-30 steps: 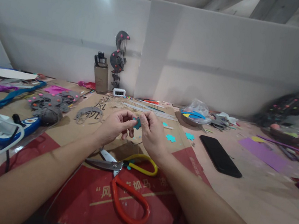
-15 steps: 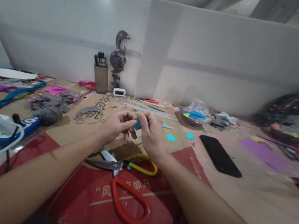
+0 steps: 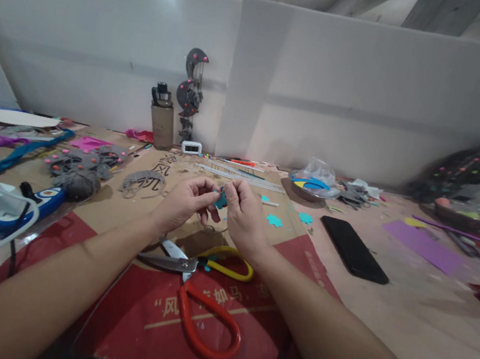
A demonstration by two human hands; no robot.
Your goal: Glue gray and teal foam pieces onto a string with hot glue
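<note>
Above the middle of the cardboard-covered table, my left hand [image 3: 187,202] and my right hand [image 3: 244,214] meet with fingers pinched together. Between their fingertips is a small teal foam cut-out [image 3: 220,200], mostly hidden by the fingers. Just below the hands lie scissors with a yellow handle [image 3: 225,262] and larger scissors with a red handle [image 3: 205,322]. Two more teal flower shapes [image 3: 274,221] rest on the cardboard to the right of my right hand.
A black phone [image 3: 354,249] lies right of the hands. A glue gun [image 3: 26,205] with a white cable is at the left. Grey felt pieces [image 3: 84,167], a bottle [image 3: 162,119], a bowl of foam rings [image 3: 310,186] and purple sheets [image 3: 423,244] crowd the back and sides.
Both hands have stayed in place; only the fingertips have shifted slightly around the teal piece.
</note>
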